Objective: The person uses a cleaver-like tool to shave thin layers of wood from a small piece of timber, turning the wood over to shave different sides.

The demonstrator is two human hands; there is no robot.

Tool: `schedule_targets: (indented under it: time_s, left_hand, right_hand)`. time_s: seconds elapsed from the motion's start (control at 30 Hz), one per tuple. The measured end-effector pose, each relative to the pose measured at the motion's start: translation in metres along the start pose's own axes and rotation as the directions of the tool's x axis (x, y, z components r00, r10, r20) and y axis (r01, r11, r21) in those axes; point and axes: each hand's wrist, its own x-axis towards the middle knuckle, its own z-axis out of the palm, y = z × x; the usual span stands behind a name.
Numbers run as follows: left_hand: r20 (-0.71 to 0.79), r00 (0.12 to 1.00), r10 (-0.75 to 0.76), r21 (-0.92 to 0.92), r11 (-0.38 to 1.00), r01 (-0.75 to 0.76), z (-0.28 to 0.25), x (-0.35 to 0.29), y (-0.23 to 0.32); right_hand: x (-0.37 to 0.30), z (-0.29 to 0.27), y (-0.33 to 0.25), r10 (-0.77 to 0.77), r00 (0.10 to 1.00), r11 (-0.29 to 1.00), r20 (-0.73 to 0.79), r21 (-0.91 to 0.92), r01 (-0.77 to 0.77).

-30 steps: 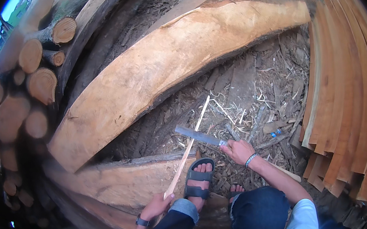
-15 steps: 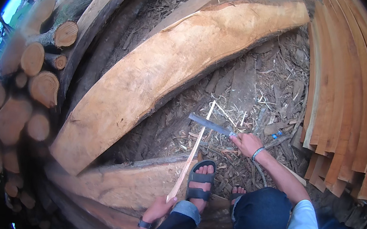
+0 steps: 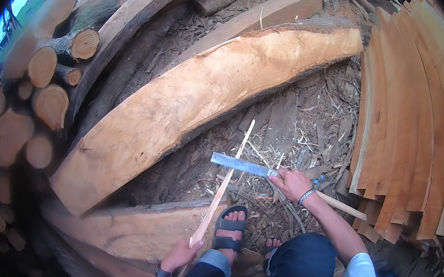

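My left hand, with a dark watch at the wrist, is closed round the near end of a long, thin wooden stick. The stick slants away from me, its far tip over the littered ground. In my right hand is a hand saw; its straight metal blade has small teeth along the near edge. The blade lies across the stick's upper half; whether they touch I cannot tell. A pale wooden length shows beyond my right wrist, seemingly the saw's long handle, partly hidden by my forearm.
A big curved timber slab spans the middle. Another slab lies by my sandalled foot. Cut logs are piled at left, stacked brown boards at right. Bark and shavings litter the ground.
The saw blade has come nearer along the stick and turned to show a brighter face. More of the pale wooden length shows. The whole view has shifted a little.
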Motion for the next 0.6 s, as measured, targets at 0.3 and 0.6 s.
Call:
schedule_targets:
  time_s: [0.3, 0.6]
  left_hand:
    - [-0.040, 0.985, 0.170, 0.010, 0.985, -0.170, -0.007, -0.009, 0.036]
    - [-0.196, 0.913, 0.357, 0.139, 0.932, -0.334, -0.024, -0.039, 0.049]
  right_hand:
    - [-0.022, -0.039, -0.017, 0.080, 0.980, 0.994, -0.181, 0.092, -0.064]
    - [-0.037, -0.107, -0.057, -0.041, 0.914, 0.999, -0.403, -0.026, 0.034]
